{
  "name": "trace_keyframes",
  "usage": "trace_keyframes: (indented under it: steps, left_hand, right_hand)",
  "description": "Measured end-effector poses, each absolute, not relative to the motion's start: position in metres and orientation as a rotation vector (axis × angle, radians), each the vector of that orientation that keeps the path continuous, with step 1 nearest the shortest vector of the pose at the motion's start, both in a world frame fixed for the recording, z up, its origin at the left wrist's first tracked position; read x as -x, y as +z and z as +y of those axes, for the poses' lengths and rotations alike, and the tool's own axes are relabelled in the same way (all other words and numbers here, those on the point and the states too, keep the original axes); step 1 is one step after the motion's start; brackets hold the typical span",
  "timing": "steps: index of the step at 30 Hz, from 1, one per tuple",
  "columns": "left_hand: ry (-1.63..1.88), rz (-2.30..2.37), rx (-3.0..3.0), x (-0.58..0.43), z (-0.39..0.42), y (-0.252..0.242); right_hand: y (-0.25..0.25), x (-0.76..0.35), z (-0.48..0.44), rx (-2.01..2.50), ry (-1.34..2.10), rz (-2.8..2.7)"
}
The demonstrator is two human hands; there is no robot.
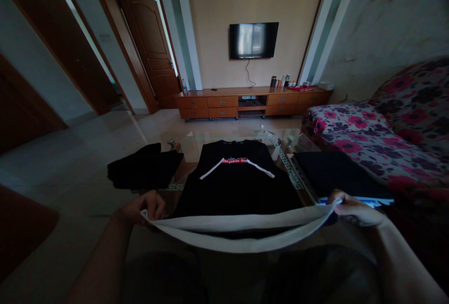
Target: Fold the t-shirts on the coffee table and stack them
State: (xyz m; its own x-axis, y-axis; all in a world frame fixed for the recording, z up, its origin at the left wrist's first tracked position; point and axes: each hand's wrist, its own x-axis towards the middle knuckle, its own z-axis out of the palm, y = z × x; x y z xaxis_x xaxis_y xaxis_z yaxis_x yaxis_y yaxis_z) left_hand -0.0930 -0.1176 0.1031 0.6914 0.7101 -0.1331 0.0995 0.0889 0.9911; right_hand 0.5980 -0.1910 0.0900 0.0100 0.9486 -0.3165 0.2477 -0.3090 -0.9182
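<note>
The black shirt (242,189), with slanting white strips (211,170) and a red print (235,161), has its white hem (242,222) pinched by the left hand (149,206) and right hand (354,209).

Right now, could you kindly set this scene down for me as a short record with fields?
Left hand: grips the left end of the white hem
Right hand: grips the hem's right end
Hem: stretched between the left hand and right hand, its two layers parted
Garment: black garment, spread over the glass table; red print beginning "Remain", two white strips
Left of garment: dark cloth
Right of garment: dark folded cloth
Background: television above a wooden cabinet; flowered sofa at right
</note>
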Motion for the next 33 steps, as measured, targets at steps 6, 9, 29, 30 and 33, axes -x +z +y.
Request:
trace_keyframes:
  steps: [6, 9, 29, 30, 33]
  left_hand:
    - [0.986, 0.998, -0.984, 0.076, -0.102, 0.095]
    - [1.108, 1.079, -0.827, 0.055, -0.079, 0.088]
    - [0.881, 1.595, -1.881, 0.024, -0.015, 0.010]
    - [0.849, 1.593, -1.919, 0.024, -0.016, 0.011]
    - [0.854, 1.609, -1.920, 0.025, -0.019, 0.016]
  right_hand:
    - [0.092, -0.570, -0.162, 1.446, 1.399, -1.207]
    - [0.082, -0.565, -0.137, 1.480, 1.245, -1.162]
    - [0.004, -0.566, -0.062, 1.877, 0.614, -1.754]
    - [0.004, -0.568, -0.063, 1.868, 0.650, -1.762]
    - [0.004, -0.570, -0.067, 1.836, 0.726, -1.700]
